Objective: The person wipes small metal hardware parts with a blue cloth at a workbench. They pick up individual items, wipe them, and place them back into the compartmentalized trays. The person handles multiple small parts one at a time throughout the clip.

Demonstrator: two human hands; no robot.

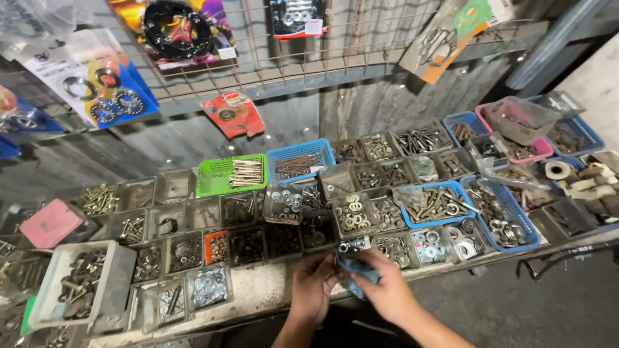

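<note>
Two hands, left hand [314,283] and right hand [385,291], around blue cloth [356,269]

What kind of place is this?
Probably a hardware or spare-parts stall: a bench packed with small bins of bolts and washers, and packaged parts hung on a wire rack behind.

blue cloth [356,270] mostly hidden between the hands, forearms cut off below, small tray [187,252] contents too tiny to tell
</note>
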